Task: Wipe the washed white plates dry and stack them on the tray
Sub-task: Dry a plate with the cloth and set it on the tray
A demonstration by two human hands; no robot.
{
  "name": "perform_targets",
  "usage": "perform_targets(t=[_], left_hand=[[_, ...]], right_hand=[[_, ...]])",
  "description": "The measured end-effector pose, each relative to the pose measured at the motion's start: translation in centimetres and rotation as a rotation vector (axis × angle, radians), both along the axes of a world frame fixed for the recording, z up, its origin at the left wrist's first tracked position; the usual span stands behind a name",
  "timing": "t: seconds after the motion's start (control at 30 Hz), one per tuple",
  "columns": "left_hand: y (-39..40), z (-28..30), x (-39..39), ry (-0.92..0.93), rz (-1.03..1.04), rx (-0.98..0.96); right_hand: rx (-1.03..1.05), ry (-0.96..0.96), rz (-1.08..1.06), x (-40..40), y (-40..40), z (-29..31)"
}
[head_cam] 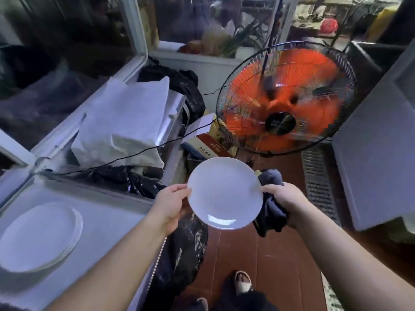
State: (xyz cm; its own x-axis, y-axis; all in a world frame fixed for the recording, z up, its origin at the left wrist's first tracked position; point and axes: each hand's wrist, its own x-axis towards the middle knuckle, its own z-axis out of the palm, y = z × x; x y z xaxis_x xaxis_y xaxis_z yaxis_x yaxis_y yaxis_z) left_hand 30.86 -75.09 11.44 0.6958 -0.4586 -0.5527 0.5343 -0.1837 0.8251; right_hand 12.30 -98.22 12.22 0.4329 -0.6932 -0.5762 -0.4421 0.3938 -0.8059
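Holding the white plate [224, 193] over the floor between both hands, the left hand [170, 204] pinching its left rim with fingers curled beneath, the right hand [284, 202] gripping the dark cloth [270, 212] should sweep it across firmly before adding it to the near-left stack [40, 236] on the worktop [112, 225]

One view only, worn on the person's head, wide-angle, looking forward and steeply down past both forearms to the tiled floor [258, 254] and a slippered foot [243, 281]. Close range: the left hand [170, 207] and right hand [284, 202] sit mid-frame, lines bowing toward the edges. It faces an orange fan [285, 97], counter [107, 221] at left; no second view overlaps.
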Motion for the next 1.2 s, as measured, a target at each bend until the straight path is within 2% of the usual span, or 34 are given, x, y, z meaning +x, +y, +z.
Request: perform_targets(t=[0.27, 0.47, 0.67, 0.87, 1.2], left_hand=[[-1.1, -1.5, 4.9, 0.055, 0.313, 0.042], [1.1, -1.6, 5.6, 0.08, 0.614, 0.08], [7.2, -2.5, 3.8, 0.121, 0.927, 0.072], [14.4, -4.0, 2.6, 0.16, 1.192, 0.04], [25.5, -6.4, 6.4, 0.175, 1.257, 0.115]], right_hand=[[-0.034, 0.072, 0.339, 12.0, -4.6, -1.9], [-0.099, 0.119, 0.572, 20.8, -4.1, -1.4], [-0.103, 0.132, 0.879, 27.4, 2.6, -2.8], [-0.144, 0.113, 1.069, 32.4, 11.6, -3.6], [-0.306, 0.119, 1.254, 39.7, 24.5, -5.2]])
